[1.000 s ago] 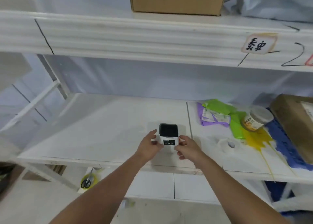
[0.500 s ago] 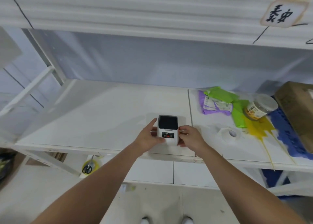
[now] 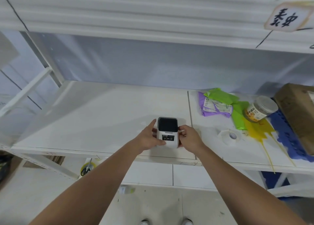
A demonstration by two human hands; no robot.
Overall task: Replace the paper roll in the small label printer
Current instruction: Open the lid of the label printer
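A small white label printer with a dark lid stands on the white shelf board, near its front edge. My left hand grips its left side, thumb across the lower front, index finger stretched along the side. My right hand clasps its right side, fingertips at the lid's edge. The lid looks closed. A white paper roll lies flat on the shelf to the right of the printer, apart from both hands.
Purple and green mailer bags, a tipped jar, a yellow bag, a blue mat and a cardboard box crowd the shelf's right end. An upper shelf hangs overhead. Scissors lie on a lower shelf.
Both hands have tightened around the printer's sides, the left thumb now across its front. The view has tilted down, so the upper cardboard box is gone from sight.
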